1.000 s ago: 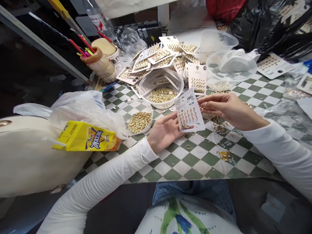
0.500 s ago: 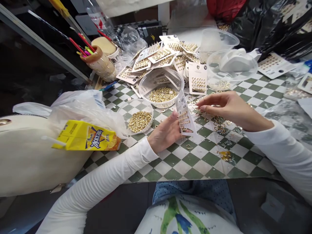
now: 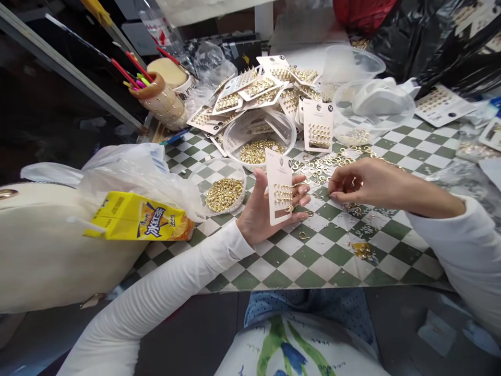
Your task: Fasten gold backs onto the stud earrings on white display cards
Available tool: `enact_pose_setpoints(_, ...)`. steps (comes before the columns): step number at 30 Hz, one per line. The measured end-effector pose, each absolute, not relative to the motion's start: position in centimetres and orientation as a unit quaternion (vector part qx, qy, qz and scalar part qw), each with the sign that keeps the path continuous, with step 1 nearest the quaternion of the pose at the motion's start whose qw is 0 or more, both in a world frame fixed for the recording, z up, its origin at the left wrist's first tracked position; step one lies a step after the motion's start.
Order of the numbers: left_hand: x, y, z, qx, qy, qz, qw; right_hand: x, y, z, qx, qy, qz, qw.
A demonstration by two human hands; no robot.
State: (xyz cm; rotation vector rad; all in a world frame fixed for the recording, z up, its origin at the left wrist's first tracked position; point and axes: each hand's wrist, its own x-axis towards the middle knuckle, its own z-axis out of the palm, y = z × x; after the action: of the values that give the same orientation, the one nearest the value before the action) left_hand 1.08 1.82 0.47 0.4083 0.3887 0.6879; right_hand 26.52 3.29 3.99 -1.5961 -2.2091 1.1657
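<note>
The left hand grips one card; beyond it sit two containers of gold pieces. The right hand has curled fingers, their hold unclear.

Left hand near centre frame, palm turned up, thumb raised, fingers pointing right; left arm slants from lower left. Right hand right of centre, knuckles up, fingers curled, wrist bare.
</note>
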Motion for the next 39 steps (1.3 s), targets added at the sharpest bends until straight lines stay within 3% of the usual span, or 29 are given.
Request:
enact_pose_setpoints(10,1.0,1.4,0.4,0.222,0.215,0.365,0.878,26.3,2.9,4.8,-0.557,-0.735,0.338,0.190)
enact_pose_setpoints(19,1.1,1.7,0.6,0.226,0.190,0.364,0.883,25.5,2.6,5.0,-0.543,-0.691,0.415,0.236)
enact_pose_setpoints(39,0.9,1.7,1.1,0.221,0.181,0.343,0.895,28.1,4.2,3.8,-0.554,-0.746,0.351,0.118)
